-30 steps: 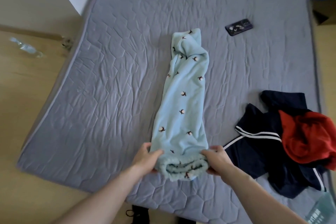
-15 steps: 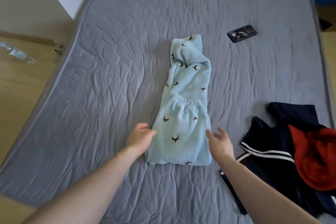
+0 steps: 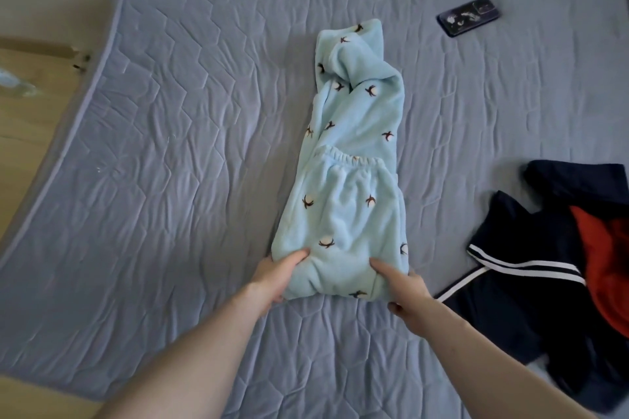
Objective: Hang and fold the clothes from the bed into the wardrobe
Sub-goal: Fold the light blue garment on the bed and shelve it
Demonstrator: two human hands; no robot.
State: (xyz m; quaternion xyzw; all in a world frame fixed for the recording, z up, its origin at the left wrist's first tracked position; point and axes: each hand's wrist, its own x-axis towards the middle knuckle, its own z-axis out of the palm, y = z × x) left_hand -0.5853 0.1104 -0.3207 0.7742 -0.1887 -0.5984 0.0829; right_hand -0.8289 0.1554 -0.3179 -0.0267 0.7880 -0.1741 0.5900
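Left hand [image 3: 275, 274] and right hand [image 3: 403, 286], forearms outstretched, grip the near fold of the light-blue fleece trousers [image 3: 350, 180].

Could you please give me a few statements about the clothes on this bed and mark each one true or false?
1. Both hands grip the near folded edge of the light blue fleece pyjama trousers, left hand and right hand. True.
2. The trousers' elastic waistband is folded over onto the legs. True.
3. The phone lies on top of the trousers. False: it lies apart on the grey quilted mattress, beyond them to the right.
4. The red garment lies under the navy striped garment. False: it lies on top.
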